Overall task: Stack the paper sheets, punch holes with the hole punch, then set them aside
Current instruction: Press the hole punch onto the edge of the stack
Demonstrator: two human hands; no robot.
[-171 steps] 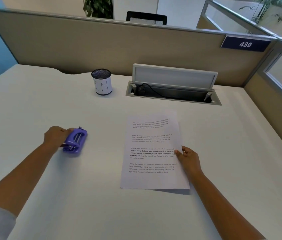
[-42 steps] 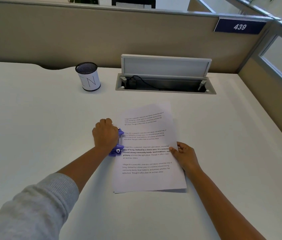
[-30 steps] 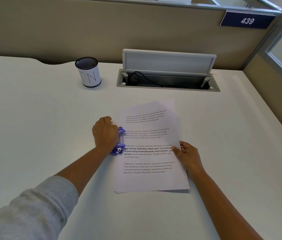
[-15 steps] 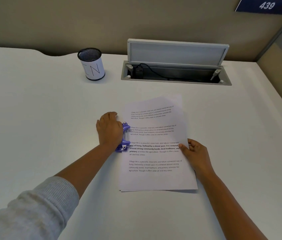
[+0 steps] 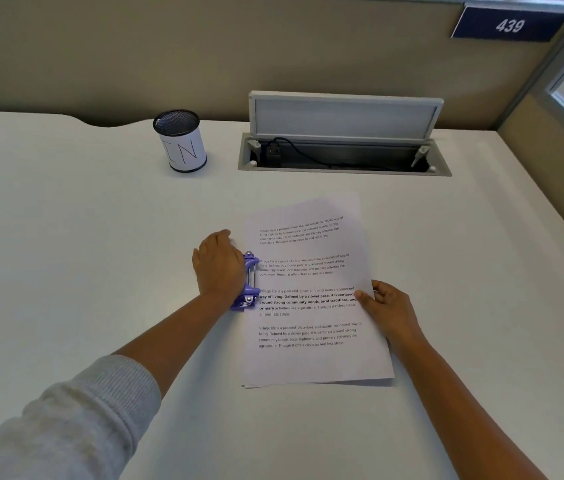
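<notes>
Desk [image 5: 66,237] of matte off-white laminate fills the view, backed by a beige fabric partition [image 5: 169,46] that carries a navy plate [image 5: 509,24] numbered 439. Set into the desk's far edge is a grey metal cable tray [image 5: 344,157] with its flat rectangular lid [image 5: 343,116] propped upright and a black cord lying inside.

Paper sheets [image 5: 311,362] lie in a near-square stack at the desk's centre, the top sheet smooth and white with four blocks of small black print, one partly in bold; edges of lower sheets peek out unevenly along the near side. Right hand [image 5: 388,306] pinches the stack's right edge, thumb on top of the page and fingers curled beside it.

Left hand [image 5: 220,268], its forearm emerging from a pushed-up ribbed grey sleeve [image 5: 76,417], bears down on the hole punch [image 5: 248,284] with fingers bent over its top. The punch, glossy purple plastic with a slim metal rod and silver rivets, sits against the stack's left edge at mid-height; whether the paper is inside its slot cannot be told.

Black wire-mesh pen cup [image 5: 181,142], cylindrical and wrapped in a white label hand-lettered "IN", stands near the tray's left end, well apart from the papers.
</notes>
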